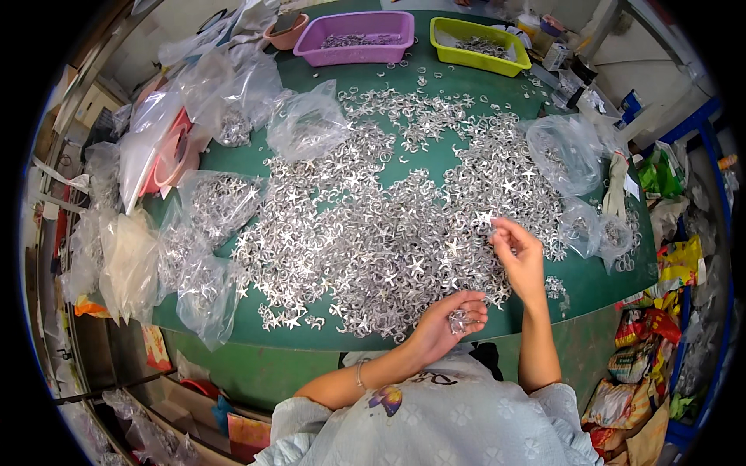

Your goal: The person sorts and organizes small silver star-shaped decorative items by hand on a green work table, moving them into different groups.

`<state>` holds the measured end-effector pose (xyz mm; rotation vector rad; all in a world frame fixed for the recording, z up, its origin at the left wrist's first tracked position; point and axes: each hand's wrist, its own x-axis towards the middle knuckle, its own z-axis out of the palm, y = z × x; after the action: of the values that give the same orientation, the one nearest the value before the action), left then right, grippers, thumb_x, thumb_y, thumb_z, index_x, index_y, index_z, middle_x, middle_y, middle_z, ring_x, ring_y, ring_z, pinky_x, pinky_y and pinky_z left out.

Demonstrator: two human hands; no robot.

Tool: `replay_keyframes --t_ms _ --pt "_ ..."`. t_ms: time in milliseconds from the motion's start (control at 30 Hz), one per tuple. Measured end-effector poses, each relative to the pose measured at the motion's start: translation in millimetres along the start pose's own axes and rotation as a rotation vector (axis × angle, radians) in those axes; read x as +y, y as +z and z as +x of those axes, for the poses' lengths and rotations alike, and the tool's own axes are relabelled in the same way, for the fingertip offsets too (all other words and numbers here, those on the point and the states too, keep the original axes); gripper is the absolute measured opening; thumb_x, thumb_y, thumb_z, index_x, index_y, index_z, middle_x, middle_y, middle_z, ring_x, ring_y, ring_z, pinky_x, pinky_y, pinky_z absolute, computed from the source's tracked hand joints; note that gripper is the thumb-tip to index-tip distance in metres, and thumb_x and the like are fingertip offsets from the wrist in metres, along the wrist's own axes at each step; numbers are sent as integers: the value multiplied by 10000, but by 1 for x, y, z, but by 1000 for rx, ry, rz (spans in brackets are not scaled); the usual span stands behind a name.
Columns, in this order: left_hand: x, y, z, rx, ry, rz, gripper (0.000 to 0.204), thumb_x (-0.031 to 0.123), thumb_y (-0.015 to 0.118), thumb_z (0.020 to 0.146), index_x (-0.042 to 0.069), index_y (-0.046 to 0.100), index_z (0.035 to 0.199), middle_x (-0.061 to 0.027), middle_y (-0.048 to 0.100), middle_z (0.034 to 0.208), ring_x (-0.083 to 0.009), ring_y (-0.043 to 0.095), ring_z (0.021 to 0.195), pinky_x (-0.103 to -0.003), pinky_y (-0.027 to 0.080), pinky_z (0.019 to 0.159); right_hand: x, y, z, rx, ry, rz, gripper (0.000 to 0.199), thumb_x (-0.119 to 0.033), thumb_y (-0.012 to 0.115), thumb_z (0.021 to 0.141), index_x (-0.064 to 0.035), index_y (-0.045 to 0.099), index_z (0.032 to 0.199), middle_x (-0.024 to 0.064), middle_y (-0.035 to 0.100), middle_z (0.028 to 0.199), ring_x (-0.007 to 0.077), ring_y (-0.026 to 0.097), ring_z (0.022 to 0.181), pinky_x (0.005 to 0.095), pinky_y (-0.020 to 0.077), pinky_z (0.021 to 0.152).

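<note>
A broad heap of small silver metal pieces (388, 248), many of them open rings with a starfish shape, covers the green table (388, 161). My left hand (447, 322) is palm up at the heap's near edge, fingers curled around several silver rings (460, 320). Just above the right part of the heap, my right hand (519, 252) has thumb and forefinger pinched together. A bright starfish piece (483, 218) shows beside those fingertips; whether they grip it or another small piece, I cannot tell.
At the far edge stand a purple basin (353, 56) and a yellow-green basin (479, 65) with silver pieces. Clear plastic bags (208, 291) line the left side, near a pink basin (172, 159). Another clear bag (565, 155) lies right, by a pale glove (616, 185).
</note>
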<state>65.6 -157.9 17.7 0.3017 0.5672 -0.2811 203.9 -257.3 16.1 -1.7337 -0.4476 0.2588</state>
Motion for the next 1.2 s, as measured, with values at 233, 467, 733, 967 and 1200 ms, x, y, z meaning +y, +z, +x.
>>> replay_keyframes --t_ms 233,467,733,967,1200 --pt "-6 -22 9 -209 -27 4 221 167 473 891 4 534 1026 -11 404 648 -80 354 527 -200 300 473 20 -61 -9 -7 356 623 138 -94 502 872 5 543 957 64 571 718 82 483 539 198 377 472" --pt "-6 -18 9 -195 -44 13 226 174 461 895 14 505 1049 -22 431 681 -104 409 586 -215 340 514 56 -116 6 571 311 1058 146 -3 434 852 78 481 964 177 539 1011 200 570 811 276 503 682" --pt "-6 -10 5 -139 16 11 327 190 434 902 -31 476 1140 -108 563 964 -205 543 914 -334 435 854 48 -148 18 463 324 943 64 -5 467 808 33 463 859 188 445 1176 250 509 954 323 442 758" --pt "-6 -11 3 -160 19 -6 342 204 419 907 -35 471 1146 -122 564 1003 -213 542 938 -348 434 866 71 -136 33 581 204 635 515 5 525 774 107 316 1232 159 359 1287 225 421 1099 317 357 895" --pt "7 -3 -2 -212 69 -161 409 277 401 912 -42 463 1160 -166 527 1126 -282 502 1065 -398 380 949 48 -115 12 490 216 353 528 16 447 777 -7 372 1299 115 260 1394 217 357 1170 293 322 930"
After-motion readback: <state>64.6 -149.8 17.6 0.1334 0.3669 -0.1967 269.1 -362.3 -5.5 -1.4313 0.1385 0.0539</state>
